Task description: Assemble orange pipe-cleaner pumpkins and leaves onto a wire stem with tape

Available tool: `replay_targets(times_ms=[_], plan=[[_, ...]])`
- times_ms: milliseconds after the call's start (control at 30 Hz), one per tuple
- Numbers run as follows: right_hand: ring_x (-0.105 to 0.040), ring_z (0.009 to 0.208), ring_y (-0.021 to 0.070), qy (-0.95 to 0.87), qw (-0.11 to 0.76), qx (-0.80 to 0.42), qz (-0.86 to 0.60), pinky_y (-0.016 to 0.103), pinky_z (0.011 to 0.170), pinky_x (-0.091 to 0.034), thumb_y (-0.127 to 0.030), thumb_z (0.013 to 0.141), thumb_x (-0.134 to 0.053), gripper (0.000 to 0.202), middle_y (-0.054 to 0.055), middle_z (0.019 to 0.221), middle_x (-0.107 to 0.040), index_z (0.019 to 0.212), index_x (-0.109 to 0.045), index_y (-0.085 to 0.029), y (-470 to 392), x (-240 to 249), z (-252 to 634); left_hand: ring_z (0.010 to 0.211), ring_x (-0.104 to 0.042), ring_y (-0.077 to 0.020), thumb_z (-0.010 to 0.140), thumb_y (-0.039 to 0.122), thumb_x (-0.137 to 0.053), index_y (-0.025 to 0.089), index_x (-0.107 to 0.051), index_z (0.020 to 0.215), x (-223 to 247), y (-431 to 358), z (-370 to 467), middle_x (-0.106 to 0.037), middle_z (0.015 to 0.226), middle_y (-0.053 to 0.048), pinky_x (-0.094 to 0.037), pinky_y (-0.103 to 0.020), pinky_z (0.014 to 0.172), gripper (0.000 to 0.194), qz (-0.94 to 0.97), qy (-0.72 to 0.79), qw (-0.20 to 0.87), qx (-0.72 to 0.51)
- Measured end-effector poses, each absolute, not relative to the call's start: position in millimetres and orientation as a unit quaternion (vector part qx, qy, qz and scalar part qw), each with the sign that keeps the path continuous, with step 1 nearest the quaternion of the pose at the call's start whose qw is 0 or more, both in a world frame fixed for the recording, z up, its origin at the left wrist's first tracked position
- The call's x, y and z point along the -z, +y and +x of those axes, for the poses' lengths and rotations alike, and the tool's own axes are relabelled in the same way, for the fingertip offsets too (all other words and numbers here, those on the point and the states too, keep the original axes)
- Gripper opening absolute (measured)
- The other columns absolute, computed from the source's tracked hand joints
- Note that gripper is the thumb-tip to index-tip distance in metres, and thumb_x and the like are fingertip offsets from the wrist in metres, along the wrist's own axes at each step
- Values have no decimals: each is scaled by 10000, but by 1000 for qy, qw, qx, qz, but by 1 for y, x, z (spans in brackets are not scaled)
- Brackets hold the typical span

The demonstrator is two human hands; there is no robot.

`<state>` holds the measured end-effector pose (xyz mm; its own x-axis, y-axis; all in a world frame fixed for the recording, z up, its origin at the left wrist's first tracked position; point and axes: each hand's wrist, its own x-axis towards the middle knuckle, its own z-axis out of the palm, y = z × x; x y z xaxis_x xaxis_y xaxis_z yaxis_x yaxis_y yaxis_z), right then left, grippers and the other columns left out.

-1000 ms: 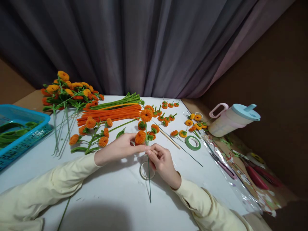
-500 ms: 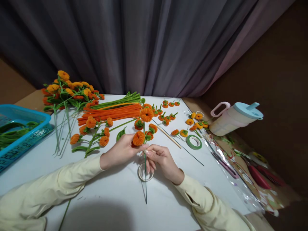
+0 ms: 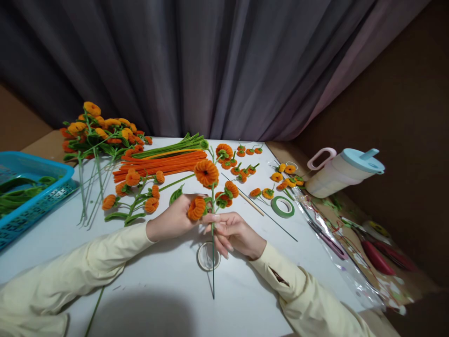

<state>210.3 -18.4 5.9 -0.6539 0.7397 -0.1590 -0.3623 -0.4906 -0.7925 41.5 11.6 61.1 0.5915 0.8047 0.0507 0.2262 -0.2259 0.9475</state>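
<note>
An orange pipe-cleaner flower branch (image 3: 206,173) stands upright in front of me, with several pumpkin-shaped heads on a green stem and a thin dark wire running down below. My left hand (image 3: 178,217) is closed around the stem near the lowest left head, its fingertips partly hidden behind that head. Just to the right, my right hand (image 3: 238,231) pinches the stem below the heads, its lower fingers loosely curled. Under the fingers is a pale roll of tape (image 3: 199,262), behind the wire; whether it hangs or rests on the table I cannot tell.
Orange pipe cleaners (image 3: 161,164) and green ones (image 3: 175,146) lie behind. A finished branch (image 3: 135,206) and flower bunch (image 3: 105,128) are left, near a blue basket (image 3: 65,175). Rightward are small heads (image 3: 245,173), green tape (image 3: 277,208), a stick (image 3: 254,206), a tumbler (image 3: 336,175) and red-handled pliers (image 3: 377,257).
The branch has turned in my fingers, so its heads sit at different places around the stem. The pale tape roll has shifted slightly left and toward me. Both hands keep their grip.
</note>
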Motion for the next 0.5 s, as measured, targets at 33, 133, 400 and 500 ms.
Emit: replay_targets(times_ms=[33,133,400,500], plan=[[-464,289,100,-380,327,-830,-246,189,328,-315,-326,694,-698,269,-65,322,-462,802,-667,-81,-18,-7,211,561,-396,-102,717,334,-611,171,-461,625,-60,12,42,-433,595,48,-367,-221,547,240,728,346,519,-284],[-459,284,97,-383,311,-839,-228,187,316,-293,-312,699,-698,254,-70,327,-453,809,-683,-84,-17,-7,211,616,-457,-124,744,336,-595,160,-512,659,-58,12,40,-497,655,18,-392,-237,582,213,741,325,517,-278],[-422,278,85,-377,299,-852,-203,188,311,-313,-343,624,-744,257,-71,317,-415,649,-666,-100,-23,-9,204,838,-541,-195,767,315,-587,179,-651,671,-58,17,32,-593,758,-38,-431,-277,804,178,827,266,434,-237],[-444,300,94,-403,352,-810,-242,198,333,-320,-335,658,-722,246,-57,333,-434,655,-673,-94,-25,-13,205,952,-539,-221,757,312,-609,178,-657,725,-54,19,33,-621,821,-59,-429,-287,847,145,799,276,475,-247]])
